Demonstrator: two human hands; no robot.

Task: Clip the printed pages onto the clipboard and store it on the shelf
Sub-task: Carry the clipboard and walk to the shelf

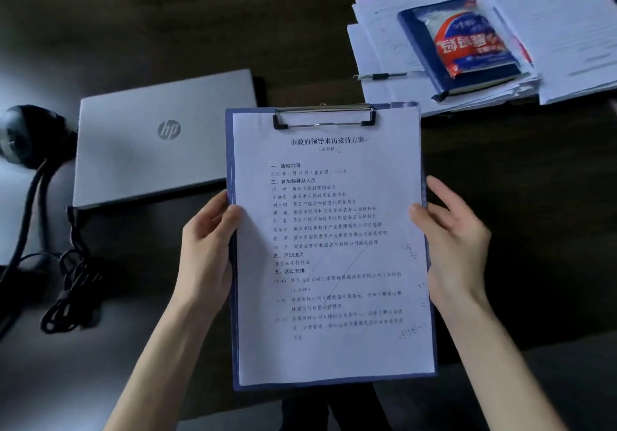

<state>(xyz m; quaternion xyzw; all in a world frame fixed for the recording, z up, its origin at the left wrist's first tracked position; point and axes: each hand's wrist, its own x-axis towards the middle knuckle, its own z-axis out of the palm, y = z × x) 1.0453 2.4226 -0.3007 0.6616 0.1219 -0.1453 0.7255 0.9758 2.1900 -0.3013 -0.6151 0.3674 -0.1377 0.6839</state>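
Observation:
A blue clipboard [231, 297] is held up over the dark desk, in the middle of the view. Printed pages [330, 347] with black text lie on it, pinned under the metal clip [324, 117] at its top edge. My left hand [208, 240] grips the board's left edge, thumb on the paper. My right hand [457, 240] holds the right edge, thumb on the page and fingers spread behind. No shelf is in view.
A closed silver laptop [157, 140] lies at the left. A black lamp [23, 136] and coiled cable [71, 290] sit further left. At the back right are paper stacks [567, 30], a blue book [430, 63] with a red-and-white packet [467, 40] and a pen [380, 76].

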